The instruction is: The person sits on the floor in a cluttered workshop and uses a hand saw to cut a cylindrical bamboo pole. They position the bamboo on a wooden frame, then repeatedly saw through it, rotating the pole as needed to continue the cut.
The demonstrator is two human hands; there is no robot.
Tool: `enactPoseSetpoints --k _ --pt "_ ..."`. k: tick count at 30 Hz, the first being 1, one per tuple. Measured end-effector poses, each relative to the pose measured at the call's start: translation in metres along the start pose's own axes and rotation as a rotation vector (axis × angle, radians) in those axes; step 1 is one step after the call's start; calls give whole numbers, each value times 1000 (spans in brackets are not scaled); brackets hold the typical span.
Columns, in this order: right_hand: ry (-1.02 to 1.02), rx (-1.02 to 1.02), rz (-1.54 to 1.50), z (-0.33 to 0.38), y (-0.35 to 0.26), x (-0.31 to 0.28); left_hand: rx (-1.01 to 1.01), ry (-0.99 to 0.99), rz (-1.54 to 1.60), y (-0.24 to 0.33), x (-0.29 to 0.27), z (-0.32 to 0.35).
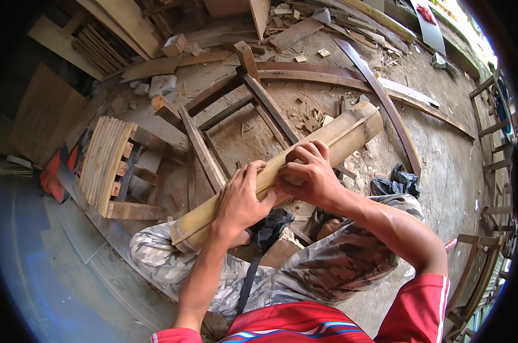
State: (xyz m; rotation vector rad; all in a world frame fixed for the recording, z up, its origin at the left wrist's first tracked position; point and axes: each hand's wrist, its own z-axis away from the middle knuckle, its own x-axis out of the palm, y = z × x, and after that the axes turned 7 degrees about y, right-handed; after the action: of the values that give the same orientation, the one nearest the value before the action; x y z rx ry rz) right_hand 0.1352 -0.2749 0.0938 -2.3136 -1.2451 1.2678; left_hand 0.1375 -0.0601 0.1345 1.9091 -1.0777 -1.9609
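Observation:
A thick, yellowish bamboo pole [342, 137] lies slantwise over my lap, its near end by my left knee and its far end up to the right. A long seam or edge runs along its far part. My left hand [242, 197] is wrapped over the pole's middle, thumb on the near side. Just right of it, my right hand [308, 174] rests on the bamboo with its fingers curled in tightly. Whatever those fingers hold, if anything, is hidden. Beyond the pole stands a dark wooden frame with legs [199, 151], partly covered by the bamboo.
At left sits a slatted wooden stool [107, 163]. A long brown plank [384, 103] crosses a beam [322, 80] on the dusty floor. Wood offcuts [296, 34] lie at the back. Black plastic [396, 182] lies by my right knee. Wooden chair frames [490, 148] line the right.

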Motion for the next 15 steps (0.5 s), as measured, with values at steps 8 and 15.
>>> enactPoseSetpoints --k 8,15 --pt "-68 48 -10 0 -2 -5 -16 -28 -104 -1 7 0" --pt "6 7 -4 0 -1 -2 -69 -87 -144 4 5 -3"
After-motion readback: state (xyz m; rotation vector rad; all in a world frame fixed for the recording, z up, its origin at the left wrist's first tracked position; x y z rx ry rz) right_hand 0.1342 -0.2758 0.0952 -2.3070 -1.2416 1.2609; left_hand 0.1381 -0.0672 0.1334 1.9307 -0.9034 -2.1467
